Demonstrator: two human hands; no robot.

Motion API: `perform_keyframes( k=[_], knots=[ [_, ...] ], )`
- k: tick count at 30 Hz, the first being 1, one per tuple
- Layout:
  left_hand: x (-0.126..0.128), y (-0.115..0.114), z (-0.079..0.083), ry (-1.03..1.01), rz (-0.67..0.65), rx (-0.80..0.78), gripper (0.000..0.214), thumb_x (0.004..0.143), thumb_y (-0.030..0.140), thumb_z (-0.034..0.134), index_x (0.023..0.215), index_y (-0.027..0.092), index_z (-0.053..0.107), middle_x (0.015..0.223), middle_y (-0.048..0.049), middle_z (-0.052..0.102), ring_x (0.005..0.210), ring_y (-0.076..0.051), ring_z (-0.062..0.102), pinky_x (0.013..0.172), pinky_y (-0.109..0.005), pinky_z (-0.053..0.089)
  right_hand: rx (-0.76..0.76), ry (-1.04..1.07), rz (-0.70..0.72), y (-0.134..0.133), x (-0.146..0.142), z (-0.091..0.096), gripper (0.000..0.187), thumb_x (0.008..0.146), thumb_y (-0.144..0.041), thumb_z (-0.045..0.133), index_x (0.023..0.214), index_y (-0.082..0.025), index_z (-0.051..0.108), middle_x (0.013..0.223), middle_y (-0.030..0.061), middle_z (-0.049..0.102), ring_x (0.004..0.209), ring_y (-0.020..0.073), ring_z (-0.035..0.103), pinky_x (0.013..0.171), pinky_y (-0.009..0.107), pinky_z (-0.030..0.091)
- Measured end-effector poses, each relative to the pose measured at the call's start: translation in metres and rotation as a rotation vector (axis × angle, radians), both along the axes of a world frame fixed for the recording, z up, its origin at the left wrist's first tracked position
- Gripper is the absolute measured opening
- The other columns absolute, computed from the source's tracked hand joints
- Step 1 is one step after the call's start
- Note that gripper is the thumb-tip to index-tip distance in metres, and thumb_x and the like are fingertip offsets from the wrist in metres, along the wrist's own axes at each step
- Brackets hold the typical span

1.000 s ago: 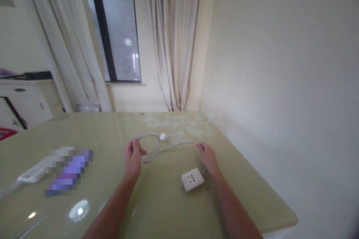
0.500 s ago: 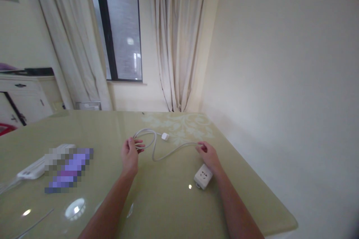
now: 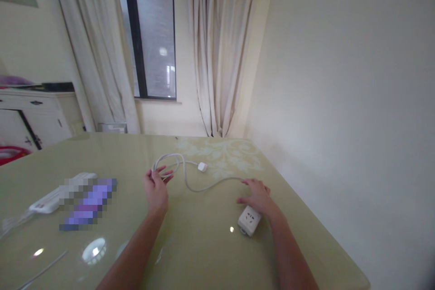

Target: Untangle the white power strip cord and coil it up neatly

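My left hand is closed around loops of a pale grey power cord. The cord's white plug lies on the table just right of those loops. From there the cord curves across the tabletop to my right hand, whose thumb and fingers are spread apart. That hand rests low over the cord, and its fingers hide where the cord runs on. Right beneath its wrist sits a small white socket block, outlet face up and partly covered by the hand.
At the left, a white power strip lies beside a blurred-out purple object. A thin cable is nearer to me. The glossy green table meets a bare wall on the right. Curtains and a window stand behind.
My right hand has opened from its pinch on the cord, its thumb now spread. My left hand has shifted slightly left with the loops. The view has turned a little.
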State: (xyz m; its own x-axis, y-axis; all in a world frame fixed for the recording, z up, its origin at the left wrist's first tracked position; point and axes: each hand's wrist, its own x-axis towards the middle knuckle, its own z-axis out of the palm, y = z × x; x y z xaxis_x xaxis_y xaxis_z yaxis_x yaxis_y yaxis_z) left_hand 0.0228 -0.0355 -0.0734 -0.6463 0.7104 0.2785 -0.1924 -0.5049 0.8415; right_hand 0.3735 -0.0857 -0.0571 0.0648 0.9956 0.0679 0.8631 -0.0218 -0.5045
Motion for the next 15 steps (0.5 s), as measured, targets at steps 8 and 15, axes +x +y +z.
perform_keyframes(
  k=[8, 15],
  knots=[
    [-0.008, 0.003, -0.001, -0.021, 0.098, 0.017, 0.020, 0.100, 0.041, 0.050, 0.103, 0.022, 0.043, 0.108, -0.0048, 0.068, 0.070, -0.011, 0.072, 0.067, -0.028, 0.062, -0.169, 0.130, 0.181, -0.011, 0.022, 0.004, 0.109, 0.048, -0.037, 0.095, 0.149, -0.026, 0.055, 0.149, 0.0139, 0.054, 0.137, 0.0358, 0.048, 0.114, 0.046, 0.036],
    [0.001, -0.002, 0.003, 0.053, 0.007, 0.006, 0.022, 0.101, 0.042, 0.048, 0.105, 0.020, 0.048, 0.116, -0.0089, 0.067, 0.073, -0.012, 0.074, 0.068, -0.030, 0.063, -0.042, 0.079, 0.100, -0.007, 0.014, 0.004, 0.099, 0.060, -0.042, 0.089, 0.150, -0.029, 0.052, 0.155, 0.0120, 0.050, 0.141, 0.0343, 0.046, 0.117, 0.050, 0.031]
  ],
)
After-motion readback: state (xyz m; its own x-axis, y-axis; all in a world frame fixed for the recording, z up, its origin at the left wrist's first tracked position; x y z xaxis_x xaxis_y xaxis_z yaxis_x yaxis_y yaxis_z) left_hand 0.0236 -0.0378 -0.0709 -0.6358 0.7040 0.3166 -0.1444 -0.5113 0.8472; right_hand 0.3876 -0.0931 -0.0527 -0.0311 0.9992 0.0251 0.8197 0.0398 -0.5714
